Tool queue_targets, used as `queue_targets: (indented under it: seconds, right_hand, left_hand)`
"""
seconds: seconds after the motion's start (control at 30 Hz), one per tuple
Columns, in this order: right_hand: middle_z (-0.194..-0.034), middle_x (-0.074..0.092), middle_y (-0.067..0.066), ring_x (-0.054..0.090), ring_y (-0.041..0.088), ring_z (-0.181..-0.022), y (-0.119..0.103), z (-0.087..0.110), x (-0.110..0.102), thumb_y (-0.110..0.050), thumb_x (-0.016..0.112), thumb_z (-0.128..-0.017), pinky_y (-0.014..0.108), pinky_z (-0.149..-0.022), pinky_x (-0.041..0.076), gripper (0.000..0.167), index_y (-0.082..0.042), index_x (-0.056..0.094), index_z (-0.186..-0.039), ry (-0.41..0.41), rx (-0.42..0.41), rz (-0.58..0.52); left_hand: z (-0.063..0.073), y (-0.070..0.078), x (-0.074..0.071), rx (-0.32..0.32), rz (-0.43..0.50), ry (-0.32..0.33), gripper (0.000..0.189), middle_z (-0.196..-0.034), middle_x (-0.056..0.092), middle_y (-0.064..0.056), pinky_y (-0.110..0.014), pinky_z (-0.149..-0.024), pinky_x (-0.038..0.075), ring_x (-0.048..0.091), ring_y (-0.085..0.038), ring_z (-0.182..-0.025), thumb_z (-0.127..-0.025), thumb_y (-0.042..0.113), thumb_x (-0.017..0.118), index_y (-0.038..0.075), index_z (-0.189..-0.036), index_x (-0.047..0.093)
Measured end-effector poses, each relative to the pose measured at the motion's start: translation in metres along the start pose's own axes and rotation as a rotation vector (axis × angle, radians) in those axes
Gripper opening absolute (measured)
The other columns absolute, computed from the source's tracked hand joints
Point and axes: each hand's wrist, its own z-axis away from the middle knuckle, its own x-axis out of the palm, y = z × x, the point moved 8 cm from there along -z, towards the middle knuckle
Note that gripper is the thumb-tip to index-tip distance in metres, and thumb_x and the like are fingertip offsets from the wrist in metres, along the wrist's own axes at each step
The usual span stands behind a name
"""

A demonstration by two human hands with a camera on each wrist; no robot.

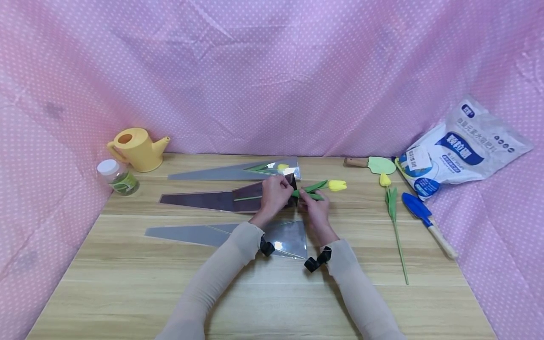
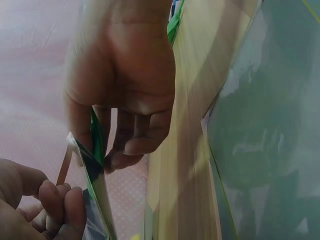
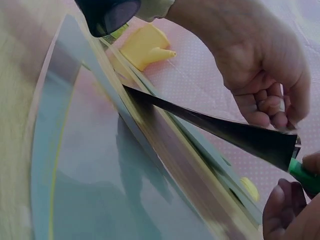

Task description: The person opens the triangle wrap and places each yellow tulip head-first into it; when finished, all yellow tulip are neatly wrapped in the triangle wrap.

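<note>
In the head view a yellow tulip (image 1: 337,185) has its stem inside a dark tapered flower sleeve (image 1: 195,200), its bloom and leaves beyond the mouth. My left hand (image 1: 276,193) pinches the sleeve's rim, holding that end up off the table. Just right of the mouth, my right hand (image 1: 316,208) holds the tulip by its green leaves and stem. The right wrist view shows the left hand (image 3: 270,75) at the sleeve's edge and the right hand (image 3: 295,210) around the green part. Fingers partly hide the rim.
A sleeve holding a tulip (image 1: 204,174) lies behind, and a grey sleeve (image 1: 182,233) in front. To the right are another tulip (image 1: 393,203), a blue trowel (image 1: 416,208), a green trowel (image 1: 381,165) and a white bag (image 1: 459,146). A watering can (image 1: 142,153) and jar (image 1: 123,182) stand left.
</note>
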Motion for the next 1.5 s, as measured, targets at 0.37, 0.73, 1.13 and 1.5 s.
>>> queue_targets:
  seconds: [0.37,0.73,1.13,1.5]
  right_hand:
    - [-0.093,0.068,-0.006,0.064,0.005,-0.07,-0.007,0.0,-0.016,-0.022,0.055,-0.102,0.02,-0.067,0.057,0.045,0.0,0.046,-0.14,0.033,0.024,-0.232]
    - [-0.084,0.07,-0.005,0.068,0.004,-0.062,-0.01,-0.001,-0.022,-0.017,0.058,-0.101,0.02,-0.06,0.058,0.023,0.001,0.059,-0.116,0.074,-0.003,-0.276]
    - [-0.095,0.072,-0.003,0.069,0.006,-0.065,-0.01,0.0,-0.015,-0.012,0.062,-0.098,0.023,-0.064,0.061,0.009,-0.004,0.065,-0.102,0.09,-0.013,-0.262]
    - [-0.088,0.073,-0.004,0.07,0.006,-0.064,-0.009,0.003,-0.005,-0.01,0.063,-0.097,0.021,-0.059,0.06,0.006,-0.005,0.065,-0.096,0.082,-0.025,-0.245]
  left_hand:
    - [0.001,0.0,-0.003,0.018,0.003,0.025,0.014,-0.059,0.069,-0.01,-0.018,-0.038,0.044,0.051,-0.005,-0.035,-0.081,0.0,0.062,0.003,-0.07,0.07]
    - [0.0,-0.002,-0.002,0.002,0.008,0.013,0.013,-0.06,0.069,-0.01,-0.019,-0.036,0.043,0.051,-0.005,-0.036,-0.081,0.001,0.062,0.004,-0.071,0.07]
    - [-0.001,0.001,-0.001,0.04,-0.009,0.018,0.015,-0.06,0.07,-0.011,-0.018,-0.039,0.046,0.054,-0.007,-0.037,-0.083,0.001,0.062,0.003,-0.07,0.071]
    - [-0.001,0.003,-0.002,0.049,-0.012,0.024,0.014,-0.059,0.069,-0.011,-0.016,-0.038,0.042,0.05,-0.005,-0.038,-0.082,0.002,0.063,0.003,-0.071,0.071]
